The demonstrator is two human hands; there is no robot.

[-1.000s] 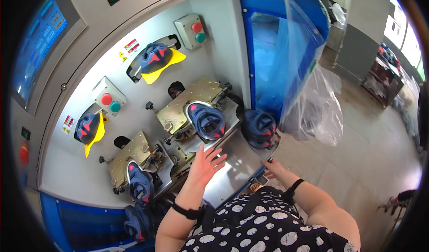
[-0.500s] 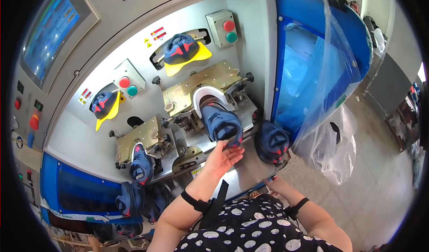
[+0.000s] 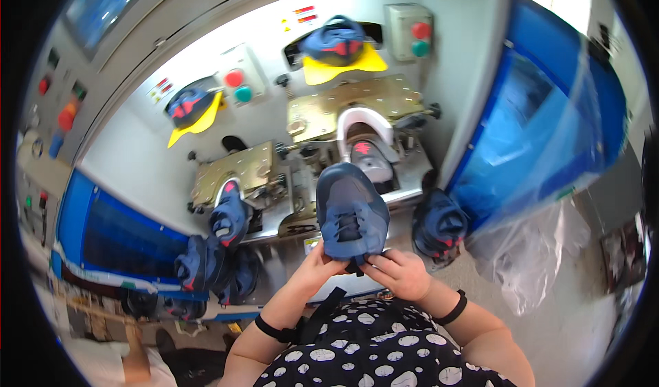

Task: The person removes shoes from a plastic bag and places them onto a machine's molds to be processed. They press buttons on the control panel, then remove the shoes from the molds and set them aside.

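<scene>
A dark blue shoe upper (image 3: 352,202) with grey laces is in front of me, its rounded toe pointing away toward the machine. My left hand (image 3: 314,272) grips its heel end from the left, fingers partly under it. From the right, my right hand (image 3: 403,274) pinches the same heel edge near a dark tab. Just beyond the toe, a grey form (image 3: 373,162) with a red mark sits inside a white U-shaped pad (image 3: 351,119) below a brass-coloured plate (image 3: 353,106). At the left station another blue shoe upper (image 3: 229,215) rests against a similar plate.
More shoe uppers stand at the right (image 3: 441,226) and lower left (image 3: 194,262). Two uppers with yellow flaps (image 3: 343,57) hang on the back wall near red and green buttons (image 3: 420,38). Clear plastic (image 3: 525,260) hangs right. Another person's arm (image 3: 136,356) shows lower left.
The shoe upper has come off the right station toward me, uncovering the grey form. My right hand has risen from the bench edge and joined my left on the heel. The view has shifted.
</scene>
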